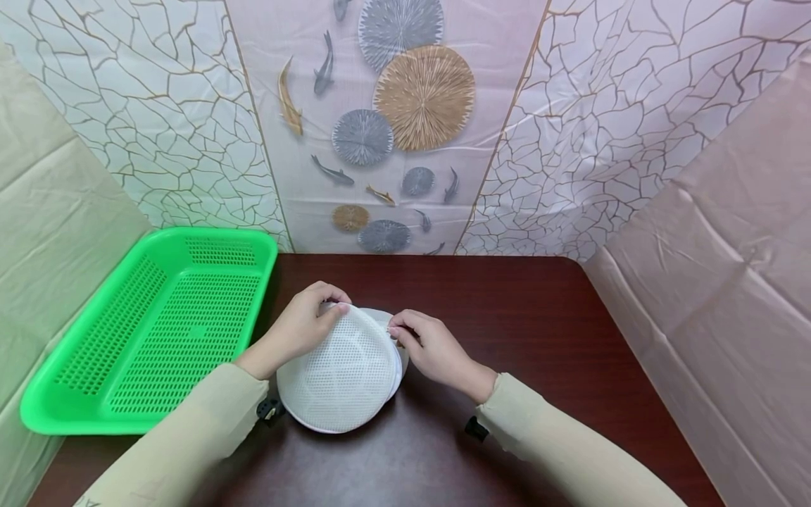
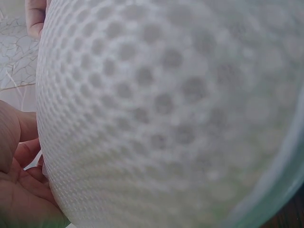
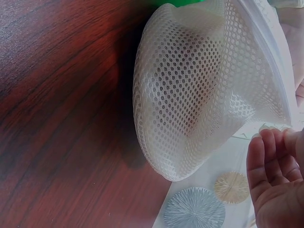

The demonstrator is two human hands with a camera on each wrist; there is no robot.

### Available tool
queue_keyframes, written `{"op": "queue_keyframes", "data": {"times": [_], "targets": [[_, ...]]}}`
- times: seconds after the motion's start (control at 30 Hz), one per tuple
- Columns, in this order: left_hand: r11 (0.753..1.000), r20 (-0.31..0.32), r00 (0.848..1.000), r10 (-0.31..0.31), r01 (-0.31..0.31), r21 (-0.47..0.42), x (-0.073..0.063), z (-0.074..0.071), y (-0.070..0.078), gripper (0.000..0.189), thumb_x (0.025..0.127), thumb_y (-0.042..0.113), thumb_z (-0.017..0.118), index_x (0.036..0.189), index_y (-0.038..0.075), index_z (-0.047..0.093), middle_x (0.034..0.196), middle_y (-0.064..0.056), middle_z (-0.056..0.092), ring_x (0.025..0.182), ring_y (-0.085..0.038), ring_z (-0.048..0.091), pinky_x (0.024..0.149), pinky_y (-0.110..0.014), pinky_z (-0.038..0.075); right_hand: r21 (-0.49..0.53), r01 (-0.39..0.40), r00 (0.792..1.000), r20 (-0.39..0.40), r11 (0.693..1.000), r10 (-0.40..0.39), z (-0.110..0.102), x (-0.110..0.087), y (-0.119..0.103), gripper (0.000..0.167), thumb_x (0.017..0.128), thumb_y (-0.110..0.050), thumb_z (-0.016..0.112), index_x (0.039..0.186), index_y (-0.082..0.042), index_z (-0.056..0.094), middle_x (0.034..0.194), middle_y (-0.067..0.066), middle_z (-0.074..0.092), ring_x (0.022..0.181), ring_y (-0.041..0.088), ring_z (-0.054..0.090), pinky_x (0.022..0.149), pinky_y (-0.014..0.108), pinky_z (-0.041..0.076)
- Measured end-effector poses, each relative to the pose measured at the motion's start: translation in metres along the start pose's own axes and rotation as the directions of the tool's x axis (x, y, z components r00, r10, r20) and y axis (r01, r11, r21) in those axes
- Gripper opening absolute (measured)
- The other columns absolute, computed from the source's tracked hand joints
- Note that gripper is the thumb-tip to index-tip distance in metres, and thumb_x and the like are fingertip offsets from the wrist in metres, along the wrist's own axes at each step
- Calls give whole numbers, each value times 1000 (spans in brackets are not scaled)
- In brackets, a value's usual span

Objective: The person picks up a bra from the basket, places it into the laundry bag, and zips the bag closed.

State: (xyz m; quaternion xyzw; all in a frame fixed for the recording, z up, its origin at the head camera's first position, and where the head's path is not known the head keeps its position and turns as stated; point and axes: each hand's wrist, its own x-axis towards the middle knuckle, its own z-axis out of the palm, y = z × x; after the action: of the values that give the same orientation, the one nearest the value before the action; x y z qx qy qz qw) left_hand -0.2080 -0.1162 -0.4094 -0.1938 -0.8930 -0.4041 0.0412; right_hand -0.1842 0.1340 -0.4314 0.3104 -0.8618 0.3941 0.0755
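Note:
A round white mesh laundry bag (image 1: 342,373) stands tilted above the table, its honeycomb netting filling most of the left wrist view. My left hand (image 1: 300,320) grips its upper rim, thumb on the near face and fingers behind. At the upper right edge, the fingertips of my right hand (image 1: 437,348) pinch something small; what exactly is too small to tell. In the right wrist view, the bag (image 3: 185,85) bulges open in depth, and a smooth white band runs along its edge by the right hand (image 3: 275,180).
A green plastic basket (image 1: 196,331) with slotted sides sits at the left of the dark red-brown table (image 1: 507,303). Patterned cloth (image 1: 405,204) hangs behind the table, and beige cloth (image 1: 709,282) walls off the right side.

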Motion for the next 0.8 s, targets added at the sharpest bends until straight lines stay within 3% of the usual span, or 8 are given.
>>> {"op": "queue_keyframes", "data": {"times": [0.33,0.57,0.8], "targets": [[1000,-34,999,-7,7,-13,-1,-3,-6,5,94,13,64,97,10,67,103,-6,61,96,-24,56,89,-41,45,-5,-14,1000,10,1000,14,1,-1,-1,5,97,-12,60,93,-14,62,83,-3,59,72,7,55,64,24,46],[1000,45,999,-27,27,-3,-1,-5,2,16,97,22,60,107,13,68,108,-4,62,102,-23,57,94,-44,44,10,-39,999,12,999,39,3,1,0,4,98,-13,58,97,-15,61,80,-9,54,72,10,54,64,25,45],[999,95,995,16,-20,39,-1,-1,18,20,97,28,59,109,14,68,106,-1,64,104,-21,58,94,-43,44,-6,6,999,-40,1000,-6,-6,9,-3,5,98,-13,57,96,-14,62,80,-1,59,72,6,54,65,27,47]]}}
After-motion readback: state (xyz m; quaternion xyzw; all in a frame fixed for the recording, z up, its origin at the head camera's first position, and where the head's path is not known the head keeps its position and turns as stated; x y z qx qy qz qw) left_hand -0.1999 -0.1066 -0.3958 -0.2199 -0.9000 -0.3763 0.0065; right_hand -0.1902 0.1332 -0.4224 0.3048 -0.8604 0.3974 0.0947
